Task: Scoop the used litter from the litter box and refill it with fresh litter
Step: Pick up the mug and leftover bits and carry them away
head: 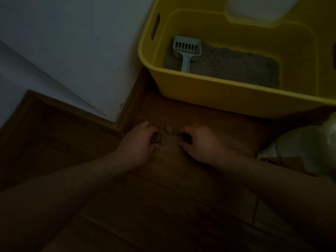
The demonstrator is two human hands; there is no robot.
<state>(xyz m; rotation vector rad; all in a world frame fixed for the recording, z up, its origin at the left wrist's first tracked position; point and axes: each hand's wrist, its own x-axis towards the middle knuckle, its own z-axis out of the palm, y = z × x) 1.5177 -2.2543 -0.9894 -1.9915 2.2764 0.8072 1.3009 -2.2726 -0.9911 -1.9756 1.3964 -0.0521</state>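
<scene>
A yellow litter box (227, 91) stands on the wooden floor at the upper right, with grey litter (234, 66) spread over its bottom. A pale slotted scoop (186, 50) lies in the litter at the left side of the box, untouched. In front of the box, several litter clumps (168, 130) lie on the floor. My left hand (141, 143) is curled around some clumps at their left. My right hand (197, 140) is curled around clumps at their right. The scene is dim.
A white wall corner with a wooden skirting board (131, 100) juts in at the left, close to my left hand. A pale plastic bag (305, 150) lies on the floor at the right. A white lid or panel (258, 8) shows at the back of the box.
</scene>
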